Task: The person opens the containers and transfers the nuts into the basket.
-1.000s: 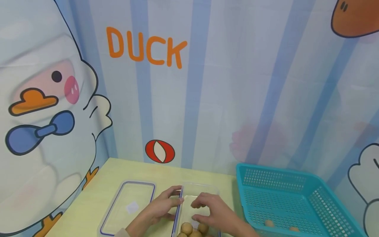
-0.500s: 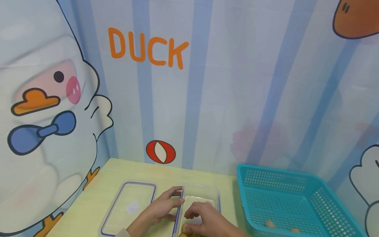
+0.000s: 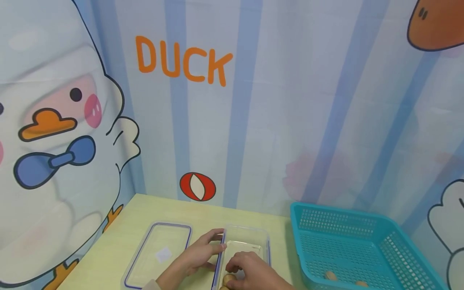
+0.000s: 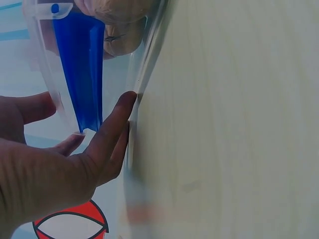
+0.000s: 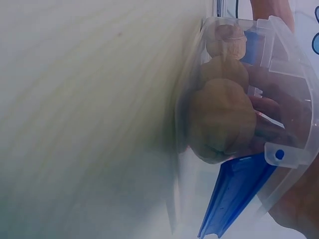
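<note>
A clear plastic food container (image 3: 247, 229) stands in front of me, its blue side flap (image 4: 82, 64) hanging down in the left wrist view. My left hand (image 3: 203, 253) grips its left wall, thumb at the rim and fingers spread along the outside. Inside the near end, my right hand (image 3: 253, 272) has its fingers bent, thumb against a tan, walnut-like ball (image 3: 229, 278). Through the wall in the right wrist view, several such balls (image 5: 219, 117) sit together, with the fingers (image 5: 271, 127) beside them. The right hand hides part of the balls from the head view.
Left of the container, a clear lid (image 3: 145, 245) with a blue seal and a white label lies on the pale table (image 3: 105, 257). A turquoise basket (image 3: 302, 257) stands at the right with tan pieces (image 3: 330, 276) near its front. A printed curtain (image 3: 268, 121) rises behind.
My right hand has lowered from above the balls and moved slightly left and nearer, its fingers closing in on a ball. The left hand keeps its grip on the container.
</note>
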`<state>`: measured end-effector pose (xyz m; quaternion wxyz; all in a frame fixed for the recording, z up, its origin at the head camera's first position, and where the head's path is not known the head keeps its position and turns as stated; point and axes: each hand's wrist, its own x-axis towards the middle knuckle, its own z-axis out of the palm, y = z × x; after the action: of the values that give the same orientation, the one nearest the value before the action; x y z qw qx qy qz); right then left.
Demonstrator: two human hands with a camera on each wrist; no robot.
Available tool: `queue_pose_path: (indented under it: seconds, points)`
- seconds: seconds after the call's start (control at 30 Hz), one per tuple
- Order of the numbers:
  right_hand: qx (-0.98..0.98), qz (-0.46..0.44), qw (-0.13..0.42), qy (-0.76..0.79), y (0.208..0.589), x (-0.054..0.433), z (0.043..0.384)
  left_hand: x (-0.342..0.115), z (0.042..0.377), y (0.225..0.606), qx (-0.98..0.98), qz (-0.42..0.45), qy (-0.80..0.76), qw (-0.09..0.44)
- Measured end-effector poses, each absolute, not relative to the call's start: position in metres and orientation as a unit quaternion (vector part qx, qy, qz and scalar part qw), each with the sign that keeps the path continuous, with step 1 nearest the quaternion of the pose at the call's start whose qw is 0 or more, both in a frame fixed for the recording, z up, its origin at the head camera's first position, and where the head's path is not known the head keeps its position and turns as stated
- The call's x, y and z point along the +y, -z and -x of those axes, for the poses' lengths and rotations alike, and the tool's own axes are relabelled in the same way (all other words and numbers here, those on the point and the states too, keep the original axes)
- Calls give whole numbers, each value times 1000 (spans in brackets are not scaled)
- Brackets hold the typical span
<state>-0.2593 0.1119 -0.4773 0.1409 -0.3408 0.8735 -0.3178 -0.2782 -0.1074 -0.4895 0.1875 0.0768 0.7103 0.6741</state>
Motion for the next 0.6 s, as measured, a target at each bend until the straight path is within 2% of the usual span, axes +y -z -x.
queue_pose_path:
  seconds: [0.43, 0.6]
  points:
    - [855, 406, 121, 298, 488, 116, 267, -108, 279, 490, 708, -77, -676, 191]
    - [859, 367, 151, 324, 480, 112, 262, -108, 279, 490, 710, -74, -673, 191]
